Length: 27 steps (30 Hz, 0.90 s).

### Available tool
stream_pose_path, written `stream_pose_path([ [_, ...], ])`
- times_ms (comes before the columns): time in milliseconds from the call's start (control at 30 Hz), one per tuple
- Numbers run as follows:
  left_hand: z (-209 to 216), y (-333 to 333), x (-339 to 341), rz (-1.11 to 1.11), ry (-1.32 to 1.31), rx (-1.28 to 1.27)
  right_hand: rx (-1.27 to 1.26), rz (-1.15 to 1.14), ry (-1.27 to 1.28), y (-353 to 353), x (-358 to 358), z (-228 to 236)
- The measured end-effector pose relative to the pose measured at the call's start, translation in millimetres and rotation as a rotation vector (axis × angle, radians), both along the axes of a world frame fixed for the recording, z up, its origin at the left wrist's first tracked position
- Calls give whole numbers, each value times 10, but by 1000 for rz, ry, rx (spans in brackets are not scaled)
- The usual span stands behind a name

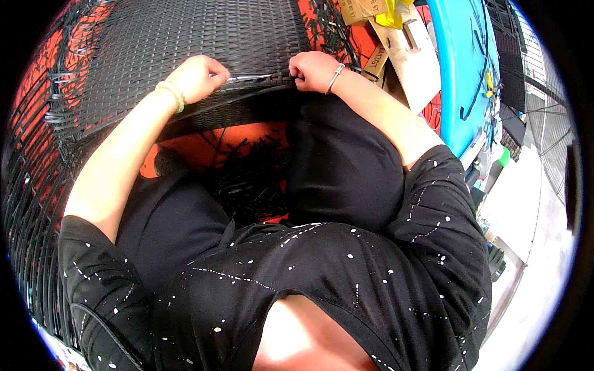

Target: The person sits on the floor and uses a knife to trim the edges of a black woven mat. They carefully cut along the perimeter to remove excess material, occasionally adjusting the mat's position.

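My left hand (199, 79) is closed near the front edge of a black woven rattan panel (204, 37). Out of its fingers runs a thin, shiny silver-grey strip (249, 78), pointing right along the edge; whether it is a tool or a glinting strand I cannot tell. Fingers curled, my right hand (314, 69) is closed at the panel's right front corner. What it grips, if anything, is hidden. The panel's front side bends down above my knees.
Loose black strands (247, 179) lie heaped on the red floor between my legs. Long black strands (37, 185) stand along the left. Cardboard pieces (405, 55) and a blue tub-like thing (458, 74) are at the right.
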<state>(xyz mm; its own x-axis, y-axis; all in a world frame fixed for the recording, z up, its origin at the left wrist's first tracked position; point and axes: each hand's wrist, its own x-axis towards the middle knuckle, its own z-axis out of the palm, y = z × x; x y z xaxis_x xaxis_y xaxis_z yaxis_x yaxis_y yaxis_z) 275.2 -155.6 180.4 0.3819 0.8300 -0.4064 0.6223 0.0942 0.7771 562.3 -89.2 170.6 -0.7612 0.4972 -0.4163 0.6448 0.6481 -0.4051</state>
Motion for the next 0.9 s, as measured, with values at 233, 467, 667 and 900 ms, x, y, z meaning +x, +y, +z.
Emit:
stream_pose_path([
  [233, 117, 43, -6, 10, 60, -216, 3, 68, 97, 10, -11, -78],
  [467, 178, 42, 38, -7, 69, -264, -8, 95, 144, 27, 15, -116],
  [667, 58, 22, 57, -129, 92, 89, -35, 69, 192, 24, 56, -94],
  [900, 343, 199, 241, -280, 323, 245, -10, 80, 204, 14, 33, -144],
])
